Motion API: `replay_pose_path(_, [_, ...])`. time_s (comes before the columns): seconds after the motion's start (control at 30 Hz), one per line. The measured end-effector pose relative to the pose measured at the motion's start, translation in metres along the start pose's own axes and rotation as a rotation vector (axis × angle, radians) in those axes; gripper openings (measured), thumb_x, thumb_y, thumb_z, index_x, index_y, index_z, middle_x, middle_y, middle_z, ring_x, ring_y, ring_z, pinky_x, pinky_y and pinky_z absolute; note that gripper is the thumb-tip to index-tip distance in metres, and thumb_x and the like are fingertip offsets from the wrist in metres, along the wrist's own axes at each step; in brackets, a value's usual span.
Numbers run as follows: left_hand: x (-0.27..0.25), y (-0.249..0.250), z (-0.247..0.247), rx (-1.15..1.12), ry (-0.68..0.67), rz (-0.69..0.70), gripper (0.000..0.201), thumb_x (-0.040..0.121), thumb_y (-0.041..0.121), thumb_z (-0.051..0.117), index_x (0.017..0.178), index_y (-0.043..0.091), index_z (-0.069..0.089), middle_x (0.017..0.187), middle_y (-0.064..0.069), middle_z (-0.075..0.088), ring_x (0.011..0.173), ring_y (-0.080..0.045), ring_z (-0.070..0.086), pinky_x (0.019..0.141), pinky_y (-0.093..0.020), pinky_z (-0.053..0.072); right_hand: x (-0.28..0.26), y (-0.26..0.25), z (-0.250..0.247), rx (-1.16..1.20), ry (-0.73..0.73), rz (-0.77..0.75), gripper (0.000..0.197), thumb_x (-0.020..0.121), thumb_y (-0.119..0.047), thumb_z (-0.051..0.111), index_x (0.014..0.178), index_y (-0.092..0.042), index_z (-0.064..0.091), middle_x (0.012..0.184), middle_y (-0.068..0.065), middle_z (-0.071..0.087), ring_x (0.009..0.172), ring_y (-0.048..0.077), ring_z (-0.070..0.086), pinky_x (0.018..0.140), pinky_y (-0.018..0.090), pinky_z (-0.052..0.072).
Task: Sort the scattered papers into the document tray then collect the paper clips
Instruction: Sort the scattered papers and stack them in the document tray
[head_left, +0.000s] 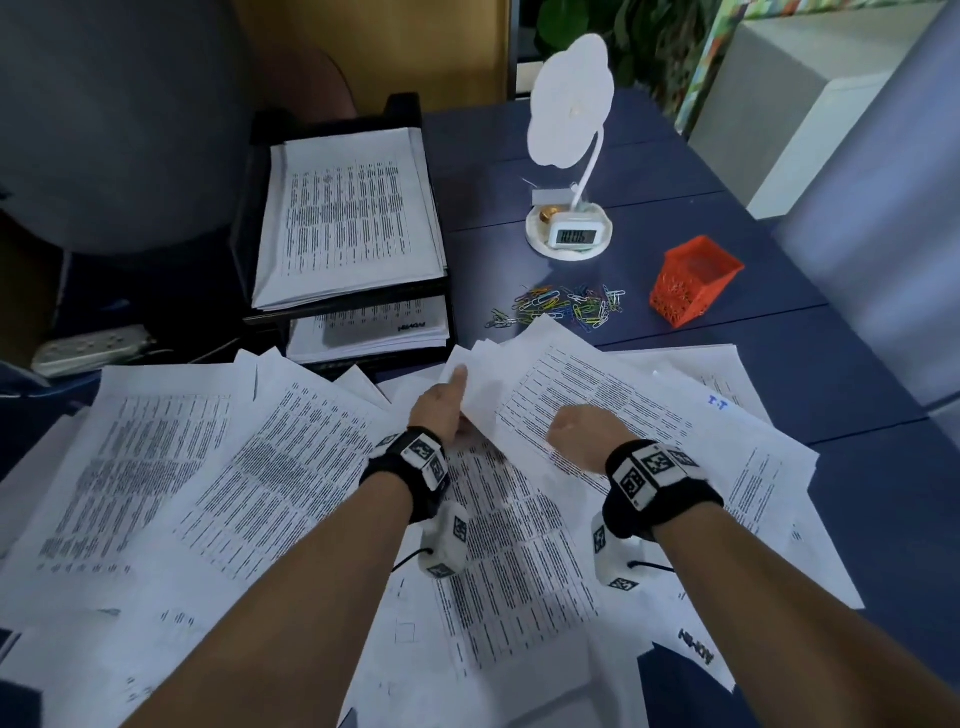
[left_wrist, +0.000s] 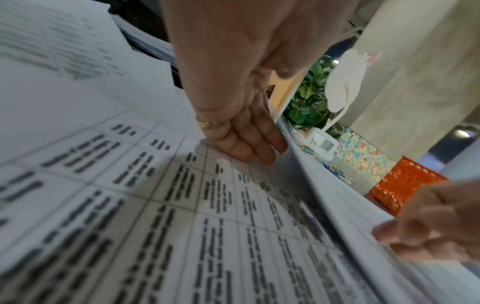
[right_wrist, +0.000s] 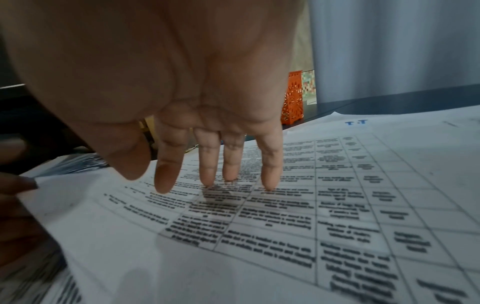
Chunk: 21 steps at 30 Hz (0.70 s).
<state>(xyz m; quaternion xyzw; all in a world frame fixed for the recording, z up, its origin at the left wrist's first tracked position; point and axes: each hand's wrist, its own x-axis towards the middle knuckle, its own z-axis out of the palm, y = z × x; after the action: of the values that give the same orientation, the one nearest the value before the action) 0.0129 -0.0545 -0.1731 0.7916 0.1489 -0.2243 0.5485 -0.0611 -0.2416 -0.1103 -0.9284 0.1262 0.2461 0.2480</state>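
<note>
Left hand grip pinches sheet edge; right hand fingertips rest atop.

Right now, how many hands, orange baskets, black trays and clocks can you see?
Hands: 2, left hand and right hand
Orange basket: 1
Black tray: 1
Clock: 1
Total: 5
</note>
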Motion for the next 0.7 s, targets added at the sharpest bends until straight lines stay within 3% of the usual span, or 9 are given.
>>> replay_pose_path(0.07, [-0.015,0.006,0.003,0.09,-0.052,0.061,0.042,0.068,0.05,0.069,0.092,0.018,0.054,0.103,-0.01,0.067,0.098,-0.031,0.065,0.089,-0.047,0.052,0.002,0.0,-0.001,0.0,0.012,-0.006,0.031,0.094,-0.018,0.044,0.117,-0.005,0.059,0.12,0.012,0.061,0.111,0.028,0.056,0.092,0.033,0.045])
replay_pose_path(0.13, [-0.024,0.011,0.005,0.207,-0.026,0.131,0.028,0.081,0.017,0.064,0.107,0.013,0.056,0.105,-0.007,0.064,0.099,-0.027,0.06,0.089,-0.039,0.051,0.006,0.003,-0.002,0.034,0.056,0.01,0.03,0.094,-0.018,0.042,0.117,-0.006,0.057,0.117,0.011,0.062,0.111,0.028,0.057,0.09,0.032,0.045])
replay_pose_path(0.2, [-0.028,0.014,0.0,0.253,0.036,0.166,0.03,0.087,0.005,0.052,0.116,0.01,0.056,0.105,-0.008,0.062,0.097,-0.024,0.057,0.084,-0.031,0.048,0.012,0.01,-0.006,0.085,0.132,0.05,0.029,0.093,-0.016,0.043,0.117,-0.009,0.056,0.117,0.01,0.061,0.112,0.027,0.056,0.09,0.032,0.045])
replay_pose_path(0.3, [-0.024,0.017,-0.018,0.377,0.029,0.199,0.037,0.088,0.0,0.045,0.122,0.012,0.054,0.106,-0.007,0.06,0.097,-0.023,0.055,0.077,-0.023,0.04,0.02,0.019,-0.016,0.143,0.266,0.135,0.031,0.09,-0.014,0.048,0.121,-0.014,0.054,0.124,0.011,0.057,0.116,0.03,0.052,0.097,0.04,0.045])
replay_pose_path(0.37, [-0.02,0.019,-0.034,0.46,-0.008,0.2,0.039,0.087,-0.001,0.045,0.122,0.013,0.054,0.111,-0.01,0.063,0.102,-0.027,0.058,0.081,-0.029,0.046,0.023,0.023,-0.022,0.165,0.329,0.174,0.039,0.089,-0.012,0.05,0.127,-0.013,0.05,0.126,0.014,0.054,0.118,0.033,0.049,0.099,0.044,0.044])
replay_pose_path(0.47, [-0.014,0.017,-0.051,0.48,-0.024,0.218,0.042,0.087,-0.005,0.043,0.123,0.013,0.054,0.107,-0.015,0.065,0.1,-0.031,0.061,0.084,-0.034,0.048,0.026,0.026,-0.021,0.262,0.318,0.18,0.048,0.09,-0.012,0.051,0.137,-0.009,0.04,0.134,0.018,0.047,0.124,0.035,0.045,0.103,0.041,0.04])
replay_pose_path(0.6, [-0.012,0.013,-0.057,0.317,-0.016,0.195,0.027,0.087,-0.009,0.045,0.089,0.016,0.054,0.077,-0.009,0.057,0.083,-0.025,0.053,0.075,-0.036,0.046,0.026,0.028,-0.013,0.431,0.273,0.142,0.04,0.096,-0.015,0.047,0.134,-0.002,0.045,0.13,0.02,0.053,0.113,0.032,0.052,0.093,0.033,0.039])
replay_pose_path(0.7, [-0.016,0.01,-0.058,0.328,0.174,0.166,0.013,0.087,0.014,0.065,0.087,0.012,0.052,0.08,-0.007,0.059,0.081,-0.024,0.055,0.073,-0.032,0.048,0.025,0.027,-0.006,0.472,0.246,0.113,0.032,0.097,-0.012,0.046,0.122,0.006,0.054,0.126,0.023,0.056,0.105,0.029,0.052,0.089,0.032,0.039])
